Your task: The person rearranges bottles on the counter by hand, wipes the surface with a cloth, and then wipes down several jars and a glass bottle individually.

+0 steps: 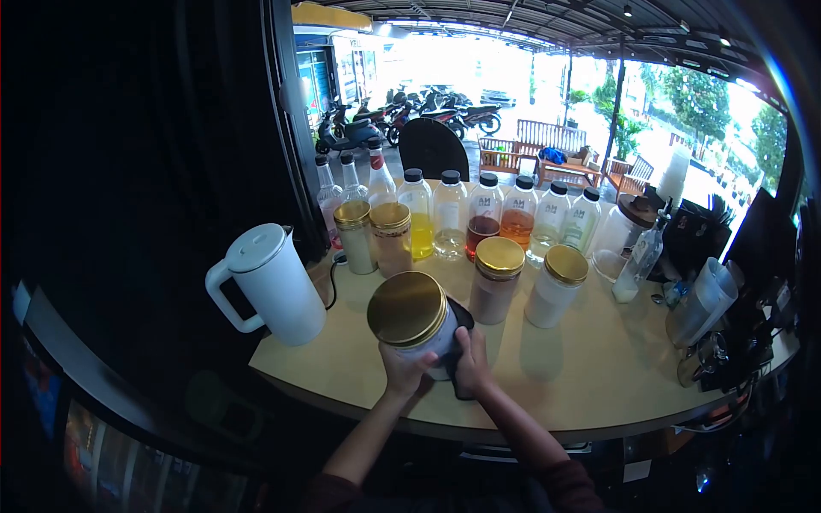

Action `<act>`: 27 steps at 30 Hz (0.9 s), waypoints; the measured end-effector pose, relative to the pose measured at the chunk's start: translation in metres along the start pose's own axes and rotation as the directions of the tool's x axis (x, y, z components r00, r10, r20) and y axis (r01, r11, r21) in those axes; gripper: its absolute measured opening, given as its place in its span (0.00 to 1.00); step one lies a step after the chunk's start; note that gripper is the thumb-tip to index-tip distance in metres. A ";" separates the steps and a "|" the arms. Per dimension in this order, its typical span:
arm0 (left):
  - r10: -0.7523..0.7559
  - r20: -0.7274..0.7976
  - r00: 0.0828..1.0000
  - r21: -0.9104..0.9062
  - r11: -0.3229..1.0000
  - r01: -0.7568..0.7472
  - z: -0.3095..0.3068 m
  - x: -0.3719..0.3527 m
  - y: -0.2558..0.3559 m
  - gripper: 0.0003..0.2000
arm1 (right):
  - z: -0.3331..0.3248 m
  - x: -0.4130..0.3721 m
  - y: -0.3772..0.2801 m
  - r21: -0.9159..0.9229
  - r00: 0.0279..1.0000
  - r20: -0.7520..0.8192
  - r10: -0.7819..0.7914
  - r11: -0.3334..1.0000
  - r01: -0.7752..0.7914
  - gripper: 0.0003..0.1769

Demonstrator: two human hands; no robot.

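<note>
My left hand is wrapped round the lower side of a clear jar with a gold lid. The jar is tilted and held near the front of the table; its contents are mostly hidden. Closed on a dark, cloth-like piece, my right hand presses it against the jar's right side. Just beyond are two more gold-lidded jars, one with brownish contents and one with pale contents. Another pair of gold-lidded jars, one greenish and one pinkish, stands behind to the left.
A white pitcher stands at the table's left end. Several black-capped bottles line the back edge. On the right are a slim bottle, a brown-lidded container and a clear measuring jug. The wooden table curves along the front.
</note>
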State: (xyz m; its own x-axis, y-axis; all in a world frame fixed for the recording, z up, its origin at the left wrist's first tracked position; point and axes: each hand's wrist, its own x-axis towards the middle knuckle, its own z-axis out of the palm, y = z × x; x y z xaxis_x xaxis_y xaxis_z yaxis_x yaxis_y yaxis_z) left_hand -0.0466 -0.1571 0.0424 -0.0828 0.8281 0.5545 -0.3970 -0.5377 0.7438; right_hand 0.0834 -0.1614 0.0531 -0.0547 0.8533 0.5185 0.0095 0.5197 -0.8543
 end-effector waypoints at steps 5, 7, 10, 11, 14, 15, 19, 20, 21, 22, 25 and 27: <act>0.219 -0.126 0.968 0.121 0.971 -0.204 -0.004 -0.010 -0.045 0.48 | 0.016 -0.001 0.019 0.756 0.785 -0.024 0.619 0.525 -0.391 0.30; 0.268 -0.078 0.960 0.196 0.949 -0.249 -0.004 -0.001 -0.047 0.48 | 0.016 -0.004 0.006 0.843 0.698 0.026 0.716 0.360 -0.400 0.28; 0.185 -0.076 0.980 0.184 0.968 -0.169 -0.008 0.011 -0.048 0.47 | 0.018 -0.012 0.022 0.477 0.844 -0.189 0.502 0.798 -0.368 0.27; 0.135 -0.058 0.989 0.232 0.966 -0.118 -0.010 0.012 -0.049 0.46 | 0.023 -0.018 0.028 0.419 0.845 -0.203 0.494 0.824 -0.381 0.27; 0.098 0.020 0.995 0.266 0.959 -0.100 0.002 0.015 -0.038 0.46 | 0.021 -0.023 0.052 0.460 0.921 -0.157 0.358 0.851 -0.252 0.27; 0.000 0.009 1.000 0.154 0.988 -0.001 0.011 0.012 -0.025 0.45 | 0.021 -0.019 0.041 0.460 0.921 -0.155 0.357 0.851 -0.253 0.27; -0.162 0.127 0.979 0.048 0.986 0.157 0.012 0.009 -0.026 0.44 | 0.004 0.002 -0.009 -0.363 0.911 -0.180 -0.372 0.886 0.290 0.27; -0.163 0.128 0.978 0.047 0.986 0.158 0.012 0.011 -0.024 0.44 | -0.005 0.003 -0.015 -0.445 0.903 -0.075 -0.424 0.824 0.350 0.29; -0.116 0.212 0.970 0.275 0.960 0.055 0.008 0.015 -0.021 0.43 | -0.016 0.008 -0.027 -0.605 0.874 0.033 -0.485 0.686 0.404 0.30; -0.089 0.302 0.949 0.478 0.876 -0.070 0.006 0.020 -0.014 0.43 | -0.024 0.012 -0.039 -0.605 0.874 0.033 -0.485 0.686 0.404 0.30; -0.256 0.410 0.876 0.585 0.810 -0.037 0.007 0.022 0.005 0.43 | -0.037 0.025 -0.075 -0.658 0.818 0.456 -0.351 0.486 0.575 0.24; -0.306 0.501 0.809 0.645 0.756 -0.114 0.020 0.019 0.021 0.44 | -0.047 0.034 -0.077 -0.643 0.848 0.506 -0.161 0.584 0.495 0.21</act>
State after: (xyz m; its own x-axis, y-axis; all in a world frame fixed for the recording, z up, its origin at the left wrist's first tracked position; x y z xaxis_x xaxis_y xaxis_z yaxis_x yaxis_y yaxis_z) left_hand -0.0387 -0.1560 0.0762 0.5127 0.7553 0.4082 0.2988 -0.6027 0.7399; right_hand 0.1274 -0.1705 0.1387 -0.5528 0.6186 0.5584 0.6208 0.7527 -0.2193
